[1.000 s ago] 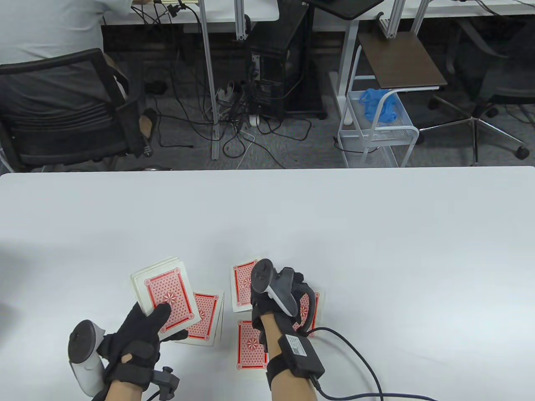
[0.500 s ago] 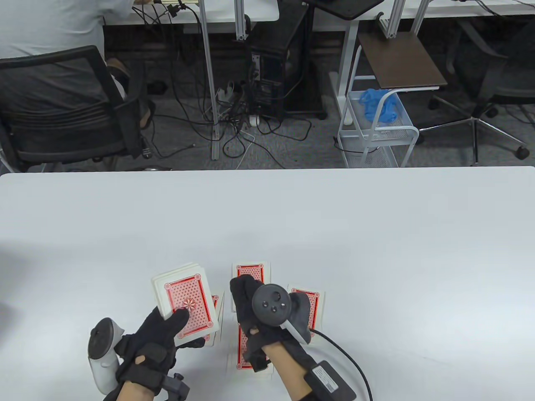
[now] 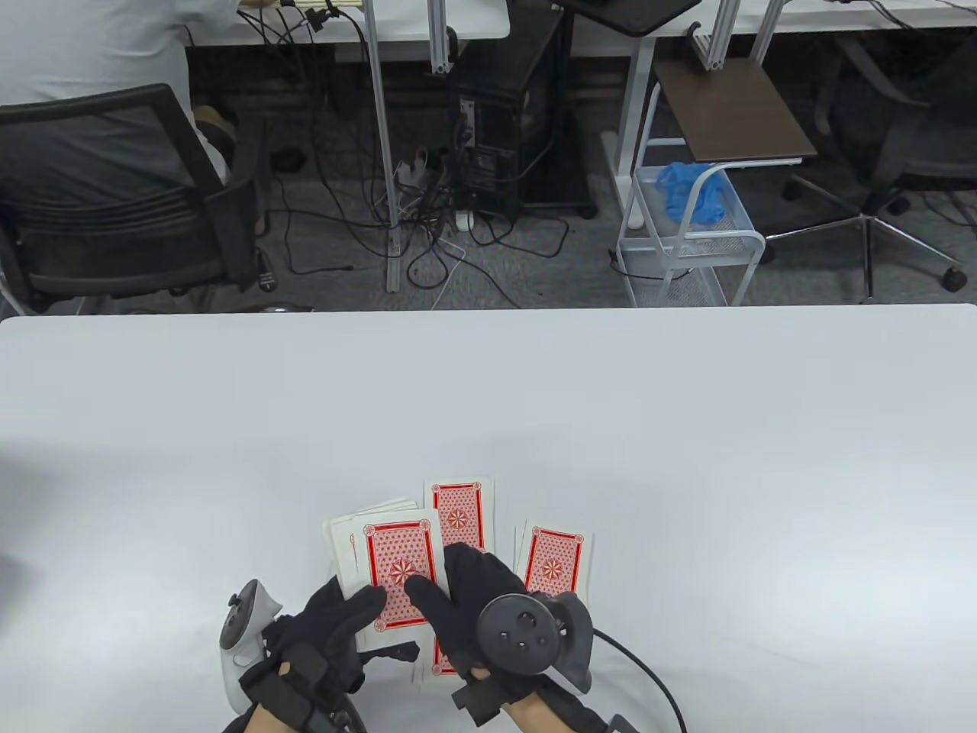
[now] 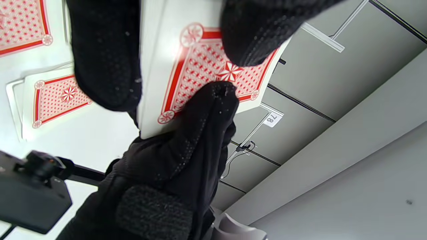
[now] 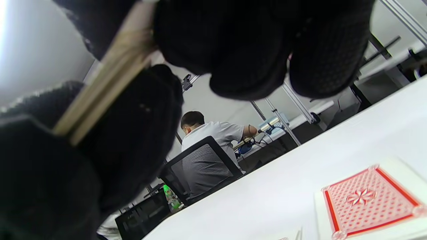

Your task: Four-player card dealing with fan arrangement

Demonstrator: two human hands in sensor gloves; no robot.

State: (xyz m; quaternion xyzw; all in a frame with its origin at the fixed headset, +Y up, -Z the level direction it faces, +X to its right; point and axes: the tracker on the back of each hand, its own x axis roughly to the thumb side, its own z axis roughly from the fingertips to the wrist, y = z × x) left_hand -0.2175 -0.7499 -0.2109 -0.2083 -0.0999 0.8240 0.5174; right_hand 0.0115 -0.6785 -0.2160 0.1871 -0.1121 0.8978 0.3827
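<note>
My left hand (image 3: 359, 615) grips the red-backed deck (image 3: 397, 569) just above the table (image 3: 687, 458), thumb on its top. My right hand (image 3: 446, 584) has come over to the deck: its thumb lies on the top card and its fingers curl over the deck's right edge. The left wrist view shows the deck (image 4: 200, 66) with both thumbs on the top card. In the right wrist view I see only the deck's edge (image 5: 106, 76) between dark gloves. Face-down piles lie at the far middle (image 3: 458, 508), the right (image 3: 556, 561) and the near middle (image 3: 439, 660). A fourth pile (image 4: 56, 100) lies beneath the deck.
The white table stretches wide beyond the cards. A cable (image 3: 649, 672) trails from my right wrist across the table. Behind the far edge are a person in an office chair (image 3: 114, 206), a white wire cart (image 3: 687, 237) and floor cables.
My left hand carried the deck right and nearer. My right hand left the right pile, swung back left and now has its thumb on the deck's top card.
</note>
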